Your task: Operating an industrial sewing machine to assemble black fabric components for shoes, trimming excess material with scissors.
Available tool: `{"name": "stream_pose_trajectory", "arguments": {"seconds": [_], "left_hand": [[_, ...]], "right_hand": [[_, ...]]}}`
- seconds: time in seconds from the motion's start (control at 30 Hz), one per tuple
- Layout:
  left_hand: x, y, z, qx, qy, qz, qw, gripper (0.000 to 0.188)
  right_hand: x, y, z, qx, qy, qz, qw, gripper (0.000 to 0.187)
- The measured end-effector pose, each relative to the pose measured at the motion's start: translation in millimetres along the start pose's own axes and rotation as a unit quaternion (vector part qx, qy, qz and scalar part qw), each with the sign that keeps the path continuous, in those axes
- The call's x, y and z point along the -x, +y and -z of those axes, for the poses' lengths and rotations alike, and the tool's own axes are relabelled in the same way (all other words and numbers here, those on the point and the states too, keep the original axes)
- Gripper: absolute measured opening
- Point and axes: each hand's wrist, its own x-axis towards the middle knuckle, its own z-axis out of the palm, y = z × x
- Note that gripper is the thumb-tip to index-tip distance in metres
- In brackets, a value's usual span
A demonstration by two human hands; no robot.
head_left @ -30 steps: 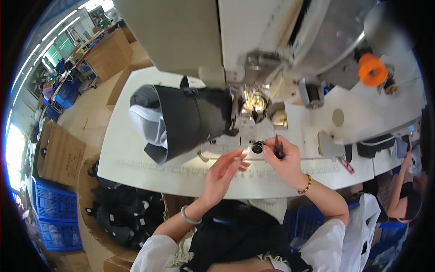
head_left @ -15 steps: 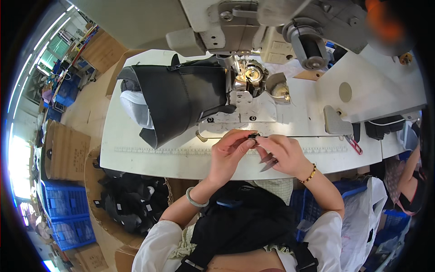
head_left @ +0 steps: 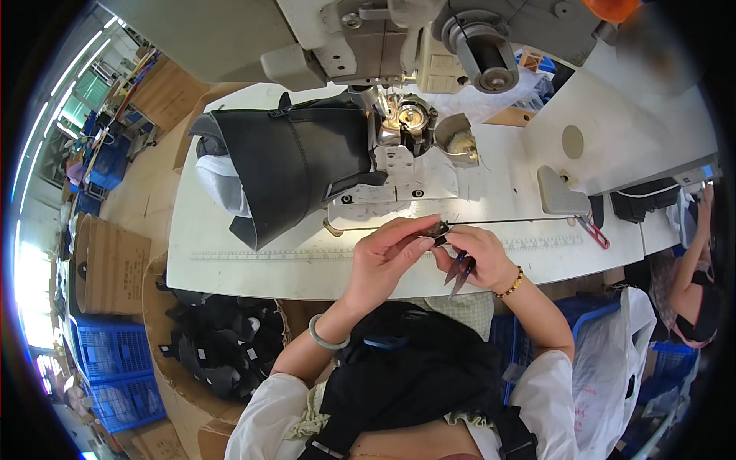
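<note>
Above the white table's front edge, my left hand pinches a small dark piece between thumb and fingers. It has a metallic sheen like a bobbin case, but its exact kind is unclear. My right hand meets it from the other side, fingertips at the piece. Tucked in the right hand are thread snips, blades pointing down toward me. Beyond the hands, the sewing machine's round hook is exposed, and a curved metal cover stands beside it. A black bag-like workpiece lies left of the hook.
The machine head hangs over the far side of the table. Red-handled snips lie at the right by a grey pad. Below left is a carton of black pieces; blue crates stand farther left. Another person's arm shows far right.
The small piece has turned in my fingers and shows more of its surface. The snips in my right hand have tilted more upright. The whole view has shifted slightly.
</note>
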Motion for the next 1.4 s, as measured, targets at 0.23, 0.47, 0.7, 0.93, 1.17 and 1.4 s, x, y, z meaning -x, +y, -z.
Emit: {"name": "stream_pose_trajectory", "arguments": {"seconds": [0.23, 0.47, 0.7, 0.93, 1.17, 1.4], "left_hand": [[-5.0, -2.0, 0.9, 0.0, -0.018, -0.013, 1.0, 0.026], [-5.1, 3.5, -1.5, 0.005, -0.031, -0.019, 0.999, 0.024], [-6.9, 1.4, -3.8, -0.011, 0.005, -0.008, 1.0, 0.021], [-8.0, 5.5, -5.9, -0.037, -0.01, -0.001, 0.999, 0.021], [-14.8, -3.5, 2.7, 0.1, 0.006, 0.135, 0.986, 0.021], [-16.9, -8.6, -4.9, -0.012, -0.001, 0.085, 0.996, 0.017]], "right_hand": [[1.7, 2.9, -3.7, -0.028, 0.01, -0.026, 0.999, 0.06], [-2.5, 0.3, -5.1, -0.016, 0.018, -0.048, 0.999, 0.057], [-2.6, -7.3, -11.0, -0.046, 0.053, -0.098, 0.993, 0.061], [3.9, -4.8, -13.4, -0.088, 0.021, -0.111, 0.99, 0.053], [5.6, -2.8, -19.9, -0.167, 0.073, -0.119, 0.976, 0.039], [8.0, -7.3, -28.3, -0.312, 0.188, -0.193, 0.911, 0.028]]}}
